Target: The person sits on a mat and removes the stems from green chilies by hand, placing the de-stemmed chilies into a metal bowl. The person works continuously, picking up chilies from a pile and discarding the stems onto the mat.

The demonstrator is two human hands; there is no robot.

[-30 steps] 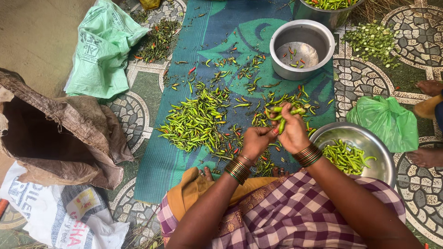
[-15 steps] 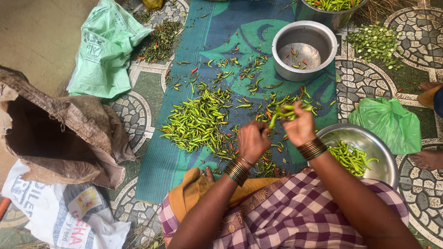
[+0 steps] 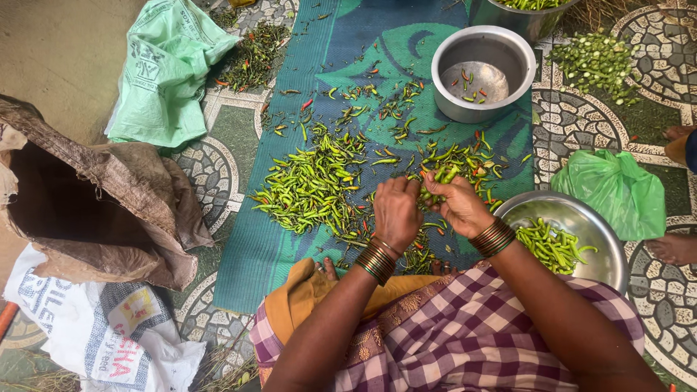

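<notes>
My left hand (image 3: 396, 212) and right hand (image 3: 459, 205) meet over the ribbed blue-green woven mat (image 3: 290, 239), fingers pinched together on a bunch of slim, glossy green chillies (image 3: 444, 174). A loose heap of chillies (image 3: 312, 185) lies just left. A shiny round steel bowl (image 3: 608, 254) of chillies sits by my right wrist; a deeper metal pot (image 3: 450, 65) stands farther off.

We sit on a patterned tile floor (image 3: 581, 123) — a blue-green mat (image 3: 290, 239) covers the middle, in soft daylight.
</notes>
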